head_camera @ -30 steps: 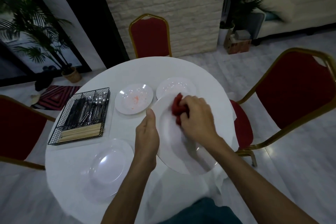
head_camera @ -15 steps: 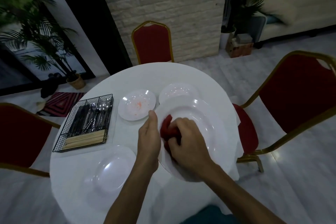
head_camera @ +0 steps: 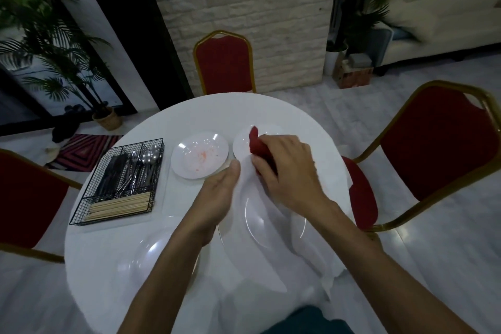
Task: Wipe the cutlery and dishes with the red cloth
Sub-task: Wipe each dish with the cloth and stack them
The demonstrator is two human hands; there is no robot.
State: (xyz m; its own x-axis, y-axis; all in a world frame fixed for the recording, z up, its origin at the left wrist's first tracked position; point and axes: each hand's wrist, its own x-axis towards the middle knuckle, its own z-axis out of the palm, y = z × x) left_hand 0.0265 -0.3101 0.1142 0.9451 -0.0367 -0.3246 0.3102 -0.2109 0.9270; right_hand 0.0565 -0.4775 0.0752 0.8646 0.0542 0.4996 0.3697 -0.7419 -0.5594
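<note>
I hold a large white plate (head_camera: 267,221) tilted over the near side of the round white table (head_camera: 298,122). My left hand (head_camera: 217,198) grips its left rim. My right hand (head_camera: 290,171) presses the red cloth (head_camera: 257,146) against the plate's far part. A small white plate with orange stains (head_camera: 199,154) lies on the table left of the cloth. Another small white plate (head_camera: 241,144) lies behind the cloth, partly hidden. A clear plate (head_camera: 151,255) sits at the near left.
A black wire caddy (head_camera: 119,182) with knives, forks, spoons and wooden chopsticks stands on the table's left side. Red chairs with gold frames stand at the far side (head_camera: 225,62), the right (head_camera: 439,144) and the left (head_camera: 24,198). A potted palm (head_camera: 105,116) is at the back left.
My right hand has swept the red cloth from the plate's left part up to its far edge. The plate has tipped nearer to me. My left hand stays on the rim.
</note>
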